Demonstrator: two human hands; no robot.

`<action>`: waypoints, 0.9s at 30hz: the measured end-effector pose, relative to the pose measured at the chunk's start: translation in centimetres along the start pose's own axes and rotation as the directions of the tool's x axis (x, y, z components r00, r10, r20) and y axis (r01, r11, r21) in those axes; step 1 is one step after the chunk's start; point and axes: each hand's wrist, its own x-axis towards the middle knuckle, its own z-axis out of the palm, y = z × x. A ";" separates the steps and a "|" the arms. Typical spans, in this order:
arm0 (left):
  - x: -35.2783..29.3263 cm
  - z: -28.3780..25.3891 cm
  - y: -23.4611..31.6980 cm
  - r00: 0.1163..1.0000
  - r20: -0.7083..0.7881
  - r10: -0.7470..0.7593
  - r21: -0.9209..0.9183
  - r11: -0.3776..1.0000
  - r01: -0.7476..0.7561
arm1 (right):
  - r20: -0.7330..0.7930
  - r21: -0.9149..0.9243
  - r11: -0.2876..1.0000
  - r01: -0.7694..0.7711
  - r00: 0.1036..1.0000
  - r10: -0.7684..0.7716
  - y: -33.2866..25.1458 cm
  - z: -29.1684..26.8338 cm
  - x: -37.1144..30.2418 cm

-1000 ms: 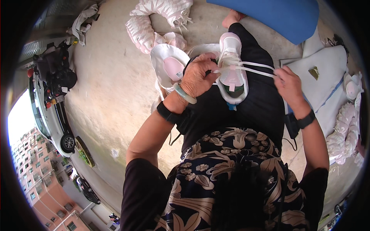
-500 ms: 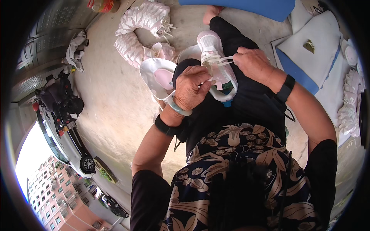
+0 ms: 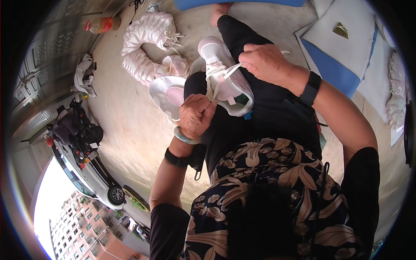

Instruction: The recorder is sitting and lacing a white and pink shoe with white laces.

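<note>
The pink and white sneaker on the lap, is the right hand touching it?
Yes, the right hand rests on the pink and white sneaker, gripping its lace.

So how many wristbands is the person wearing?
3: a black band and a pale green bangle on the left wrist, and a black band on the right wrist. More could be hidden under the arms.

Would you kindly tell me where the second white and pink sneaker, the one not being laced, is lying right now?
In the head view, the second white and pink sneaker lies on the concrete floor left of the person's knee, just above the left hand.
</note>
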 end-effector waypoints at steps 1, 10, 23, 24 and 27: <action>0.0 -0.1 0.1 1.000 0.014 -0.007 0.022 1.000 0.007 | -0.011 -0.013 1.000 0.006 1.000 -0.006 -0.1 -0.1 0.1; -0.7 -0.2 -0.4 0.999 -0.033 -0.023 0.080 0.996 0.026 | -0.034 0.042 0.993 0.111 0.993 -0.109 -0.3 -0.4 0.9; -1.3 0.8 0.8 0.998 -0.065 -0.002 -0.019 1.000 0.000 | 0.068 0.041 0.995 0.095 0.993 -0.098 -0.8 -2.5 -3.0; -1.3 0.9 0.8 0.997 -0.071 0.002 -0.034 0.999 -0.004 | 0.071 0.039 0.994 0.103 0.992 -0.105 -0.9 -2.5 -3.0; -0.9 1.2 0.6 0.994 -0.086 0.067 -0.002 0.998 -0.068 | 0.066 -0.001 0.997 0.079 0.995 -0.079 -1.2 -2.7 -2.9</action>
